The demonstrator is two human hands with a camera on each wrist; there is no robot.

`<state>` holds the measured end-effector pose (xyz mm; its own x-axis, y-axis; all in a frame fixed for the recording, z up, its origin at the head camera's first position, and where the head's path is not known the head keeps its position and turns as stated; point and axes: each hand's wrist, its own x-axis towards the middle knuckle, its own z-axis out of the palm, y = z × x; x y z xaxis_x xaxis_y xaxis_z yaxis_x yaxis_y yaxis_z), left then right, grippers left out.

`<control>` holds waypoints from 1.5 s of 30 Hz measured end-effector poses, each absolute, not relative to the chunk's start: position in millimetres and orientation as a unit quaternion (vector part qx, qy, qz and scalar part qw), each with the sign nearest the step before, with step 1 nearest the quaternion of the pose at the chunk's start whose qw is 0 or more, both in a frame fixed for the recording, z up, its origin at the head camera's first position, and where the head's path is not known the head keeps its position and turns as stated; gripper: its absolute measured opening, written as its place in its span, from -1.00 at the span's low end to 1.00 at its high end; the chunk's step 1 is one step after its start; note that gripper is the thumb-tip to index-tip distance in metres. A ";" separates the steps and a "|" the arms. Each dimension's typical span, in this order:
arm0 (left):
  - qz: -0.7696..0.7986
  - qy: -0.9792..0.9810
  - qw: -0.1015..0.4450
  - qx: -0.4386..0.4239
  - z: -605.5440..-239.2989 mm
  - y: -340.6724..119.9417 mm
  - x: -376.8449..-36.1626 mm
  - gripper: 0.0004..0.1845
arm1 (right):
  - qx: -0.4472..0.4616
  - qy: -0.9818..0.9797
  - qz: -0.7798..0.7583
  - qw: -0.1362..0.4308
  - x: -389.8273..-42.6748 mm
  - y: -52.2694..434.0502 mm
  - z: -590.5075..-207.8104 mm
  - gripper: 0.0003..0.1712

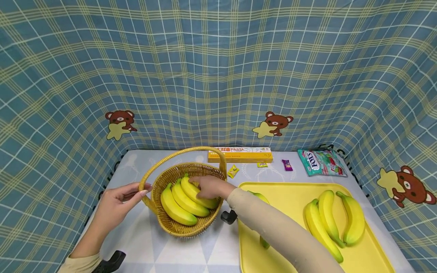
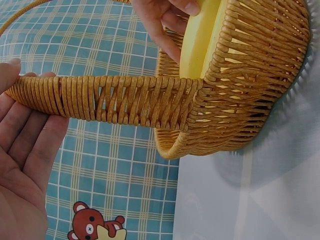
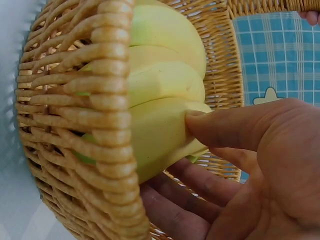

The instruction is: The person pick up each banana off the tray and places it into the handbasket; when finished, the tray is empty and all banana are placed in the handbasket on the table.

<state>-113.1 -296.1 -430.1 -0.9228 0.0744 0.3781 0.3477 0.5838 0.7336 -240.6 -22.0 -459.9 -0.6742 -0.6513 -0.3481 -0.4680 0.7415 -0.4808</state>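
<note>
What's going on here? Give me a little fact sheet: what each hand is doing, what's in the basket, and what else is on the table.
Left hand: fingers straight, touching the basket handle
Right hand: grips the banana bunch inside the wicker basket
Yellow tray: holds a second banana bunch; another banana is mostly hidden by the right sleeve
Back of table: pasta box, three small candies, Fox's candy bag
Backdrop: blue plaid cloth with bear pictures

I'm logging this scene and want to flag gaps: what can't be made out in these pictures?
- Head view: the banana on the yellow tray is mostly hidden by the right sleeve.
- Head view: print on the three small candies is too small.
- Left wrist view: the left hand is cut off by the frame edge.
</note>
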 end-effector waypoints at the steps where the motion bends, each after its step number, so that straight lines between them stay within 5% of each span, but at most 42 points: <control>1: -0.439 -0.876 0.156 -0.122 -430.0 -296.1 -113.2 -0.80 | -0.311 0.898 -0.176 0.257 -240.7 -22.1 -460.1 -0.22; 45: -0.451 -0.868 0.158 -0.133 -430.4 -297.0 -113.2 -0.78 | -0.330 0.893 -0.213 0.219 -233.3 -2.6 -472.2 -0.28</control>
<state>-113.2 -297.0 -430.4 -0.9145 0.0879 0.3948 0.3737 0.5570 0.7417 -233.3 -2.6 -472.2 -0.6861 -0.6830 -0.2506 -0.4965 0.6914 -0.5249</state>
